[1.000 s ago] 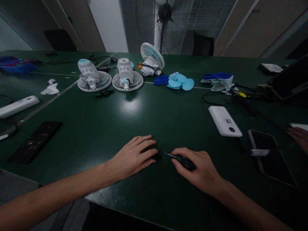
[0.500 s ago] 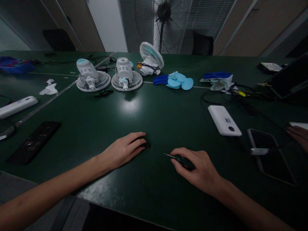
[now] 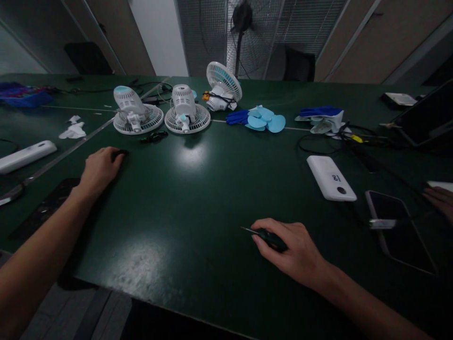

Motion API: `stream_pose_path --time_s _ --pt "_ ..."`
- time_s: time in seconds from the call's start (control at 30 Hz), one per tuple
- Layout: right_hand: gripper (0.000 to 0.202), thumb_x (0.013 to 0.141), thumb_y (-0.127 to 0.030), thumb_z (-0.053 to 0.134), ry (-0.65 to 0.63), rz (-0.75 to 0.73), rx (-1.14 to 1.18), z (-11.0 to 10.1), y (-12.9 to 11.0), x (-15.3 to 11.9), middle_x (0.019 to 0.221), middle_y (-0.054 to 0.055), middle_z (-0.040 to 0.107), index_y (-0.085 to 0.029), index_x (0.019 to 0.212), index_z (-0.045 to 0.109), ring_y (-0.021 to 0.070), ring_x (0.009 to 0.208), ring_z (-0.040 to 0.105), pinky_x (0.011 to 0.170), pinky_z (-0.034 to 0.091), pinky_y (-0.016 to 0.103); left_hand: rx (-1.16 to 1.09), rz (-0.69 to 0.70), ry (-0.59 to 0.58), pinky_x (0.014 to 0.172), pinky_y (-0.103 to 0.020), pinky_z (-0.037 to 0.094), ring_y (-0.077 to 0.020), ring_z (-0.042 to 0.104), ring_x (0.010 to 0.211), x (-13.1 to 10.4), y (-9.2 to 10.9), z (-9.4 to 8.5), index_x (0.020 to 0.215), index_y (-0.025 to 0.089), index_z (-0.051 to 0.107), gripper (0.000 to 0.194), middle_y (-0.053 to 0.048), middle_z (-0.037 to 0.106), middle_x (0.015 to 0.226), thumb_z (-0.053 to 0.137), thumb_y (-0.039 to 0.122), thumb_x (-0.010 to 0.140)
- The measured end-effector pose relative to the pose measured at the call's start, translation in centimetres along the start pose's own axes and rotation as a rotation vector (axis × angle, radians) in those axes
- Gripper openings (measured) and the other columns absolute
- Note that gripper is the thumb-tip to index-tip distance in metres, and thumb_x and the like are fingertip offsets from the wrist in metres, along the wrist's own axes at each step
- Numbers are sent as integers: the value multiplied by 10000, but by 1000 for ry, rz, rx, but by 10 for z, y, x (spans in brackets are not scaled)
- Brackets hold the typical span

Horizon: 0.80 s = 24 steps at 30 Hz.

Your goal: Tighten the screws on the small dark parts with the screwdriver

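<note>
My right hand (image 3: pixel 292 245) rests on the green table with its fingers wrapped round a small screwdriver (image 3: pixel 271 239). The screwdriver's thin metal shaft points left. At the left, my left hand (image 3: pixel 101 167) is closed on a small black object (image 3: pixel 120 152), mostly hidden by the fingers, so its kind cannot be made out. That hand is close to the table, just beyond a dark flat panel (image 3: pixel 46 205) that my forearm partly covers. Ahead of it, a small dark bundle (image 3: pixel 154 137) lies before two white fan heads (image 3: pixel 138 118) (image 3: pixel 187 118) resting face down.
Farther back stand a small white fan (image 3: pixel 222 85), light-blue fan blades (image 3: pixel 265 119) and gloves (image 3: pixel 320 113). On the right lie a white power bank (image 3: pixel 331 178), a phone (image 3: pixel 399 231) and cables. Another person's hand (image 3: pixel 439 200) shows at the right edge. A white device (image 3: pixel 28 157) lies left.
My left hand has moved from the table's middle to the far left, and the small black object has gone with it. My right hand and the screwdriver have stayed in place.
</note>
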State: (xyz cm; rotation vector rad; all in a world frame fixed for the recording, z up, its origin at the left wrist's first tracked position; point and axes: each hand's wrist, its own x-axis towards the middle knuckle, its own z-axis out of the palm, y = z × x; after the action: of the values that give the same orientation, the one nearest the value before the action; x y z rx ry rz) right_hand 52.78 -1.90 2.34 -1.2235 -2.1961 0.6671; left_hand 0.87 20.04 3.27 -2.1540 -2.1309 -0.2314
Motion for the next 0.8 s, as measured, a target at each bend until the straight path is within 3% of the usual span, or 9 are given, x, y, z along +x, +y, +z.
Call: stream_pose_path --time_s 0.13,0.23,0.4,0.67,0.8 --pt "169 1013 -298 571 -11 3 11 1 2 -1 891 -33 715 -243 1162 627 104 708 677 641 489 243 7 -82 22 982 -408 422 -270 541 1037 7 -21 5 1375 8 567 532 -171 600 1254 495 371 993" --pt "173 1011 -300 574 -8 9 -7 2 2 -2 903 -28 721 -246 1167 626 113 720 683 655 491 255 -26 -76 64 1004 -365 402 -243 533 1038 6 -21 8 1447 9 505 566 -149 590 1293 545 251 937" --pt "184 1018 -307 562 -11 4 -25 3 3 -4 951 -7 738 -243 1180 622 128 759 700 661 496 260 -104 -51 152 1048 -335 369 -217 525 1105 5 -21 10 1511 -9 399 630 -154 550 1351 474 59 889" --pt "171 1020 -311 562 -15 -2 -2 2 3 -2 922 -15 733 -237 1156 633 125 741 693 664 500 259 -191 -116 91 979 -293 430 -155 535 879 10 -31 8 1362 50 568 460 -38 626 1064 530 173 921" --pt "173 1022 -308 556 -29 -4 5 2 2 -2 938 -6 737 -234 1157 634 124 745 692 663 502 256 -178 -147 99 974 -323 421 -164 506 855 15 -40 9 1342 13 578 483 -63 607 1046 560 279 940"
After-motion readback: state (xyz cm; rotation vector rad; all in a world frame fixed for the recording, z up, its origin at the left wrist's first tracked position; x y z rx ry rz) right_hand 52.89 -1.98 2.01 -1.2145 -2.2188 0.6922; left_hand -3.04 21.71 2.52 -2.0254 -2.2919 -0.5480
